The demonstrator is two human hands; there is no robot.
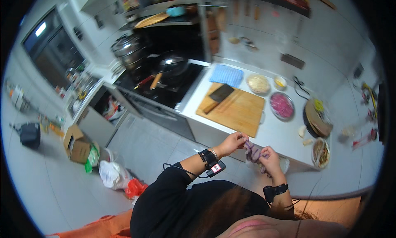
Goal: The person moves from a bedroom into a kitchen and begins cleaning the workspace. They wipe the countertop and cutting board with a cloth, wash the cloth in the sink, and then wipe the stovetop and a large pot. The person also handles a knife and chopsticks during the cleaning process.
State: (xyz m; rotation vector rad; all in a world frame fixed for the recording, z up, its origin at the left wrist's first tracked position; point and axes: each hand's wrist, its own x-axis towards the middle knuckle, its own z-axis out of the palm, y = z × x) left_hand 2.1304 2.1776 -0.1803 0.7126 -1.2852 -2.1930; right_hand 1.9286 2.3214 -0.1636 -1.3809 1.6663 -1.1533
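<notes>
Between my two hands, in front of my body, is a crumpled purple-grey piece of fabric (253, 153). My left hand (232, 142) pinches its upper left end. My right hand (271, 160) grips the other side, and part of the cloth hangs below it. The hands are near the counter's front edge, close to a wooden cutting board (247, 111). A cleaver (221, 93) with a wooden handle lies across that board, apart from both hands. What kind of fabric item this is, I cannot tell.
Along the white counter are a blue cloth (227, 75), a plate of pale food (258, 83), a small bowl (280, 82), a bowl of pink meat (281, 105), and a covered food bowl (320, 153). A lidded wok (173, 64) sits on the stove. Bags (114, 174) stand on the floor.
</notes>
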